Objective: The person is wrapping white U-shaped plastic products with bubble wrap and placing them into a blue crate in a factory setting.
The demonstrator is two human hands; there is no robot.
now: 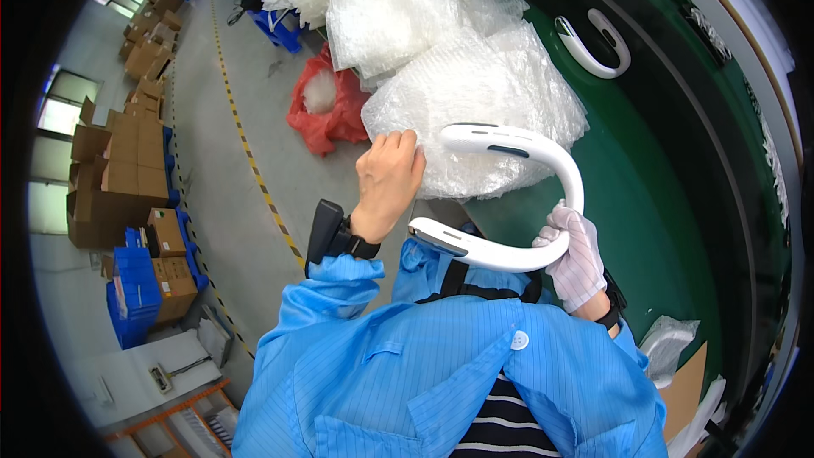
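A white U-shaped neck fan [570,171] with dark inset panels is held at its curved end by my right hand [574,254], which wears a thin striped white glove. Both of the fan's arms point left over the table's front edge. My bare left hand [388,180] has its fingers curled closed at the near left edge of a heap of clear bubble wrap bags [483,89]. It seems to pinch the edge of one bag, though the fingertips are partly hidden.
Another white neck fan [604,55] lies on the green table [653,229] at the far right. A red plastic bag [326,123] sits on the floor beyond my left hand. Cardboard boxes [127,165] line the left wall. A wrapped item [670,343] lies near my right elbow.
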